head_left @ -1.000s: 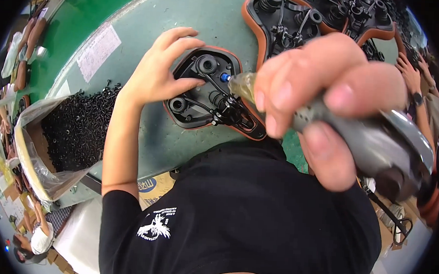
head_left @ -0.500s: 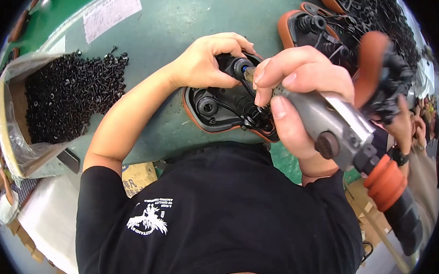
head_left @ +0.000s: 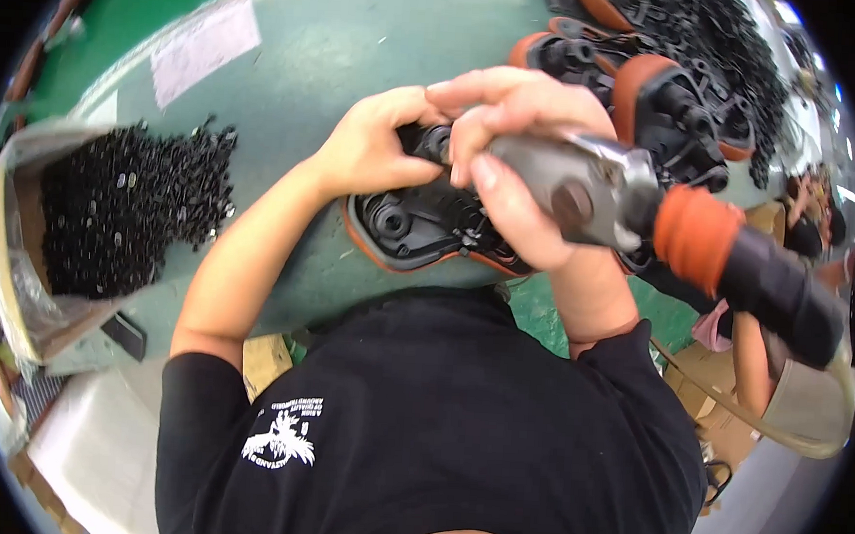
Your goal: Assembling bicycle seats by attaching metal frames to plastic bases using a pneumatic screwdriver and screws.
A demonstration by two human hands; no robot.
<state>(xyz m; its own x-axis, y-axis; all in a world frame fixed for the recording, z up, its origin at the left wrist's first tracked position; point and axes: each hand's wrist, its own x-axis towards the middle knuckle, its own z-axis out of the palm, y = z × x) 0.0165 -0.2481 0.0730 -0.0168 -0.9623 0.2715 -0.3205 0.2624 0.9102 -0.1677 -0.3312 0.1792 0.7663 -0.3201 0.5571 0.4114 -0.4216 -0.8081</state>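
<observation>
In front of me on the green table lies a black plastic housing (head_left: 420, 230) with an orange rim. My left hand (head_left: 376, 141) grips its far left part, thumb and fingers curled over the edge. A grey powered screwdriver (head_left: 582, 183) with an orange band and a black rear end is held in my right hand (head_left: 537, 118), fingers wrapped round its front. The tool lies slanted over the housing's upper middle. Its tip and the spot beneath it are hidden by my right fingers.
At left stands a plastic-lined box (head_left: 23, 236) with a heap of small black screws (head_left: 126, 203). More orange-rimmed housings (head_left: 658, 110) and a pile of black parts (head_left: 719, 50) are at the far right. A paper sheet (head_left: 205, 50) lies at the far left; another person's arm (head_left: 753, 366) shows at right.
My right hand and the screwdriver have moved left, and the tool's rear end has swung up. An orange-rimmed housing, blurred by a person's hand before, now rests among the others at right.
</observation>
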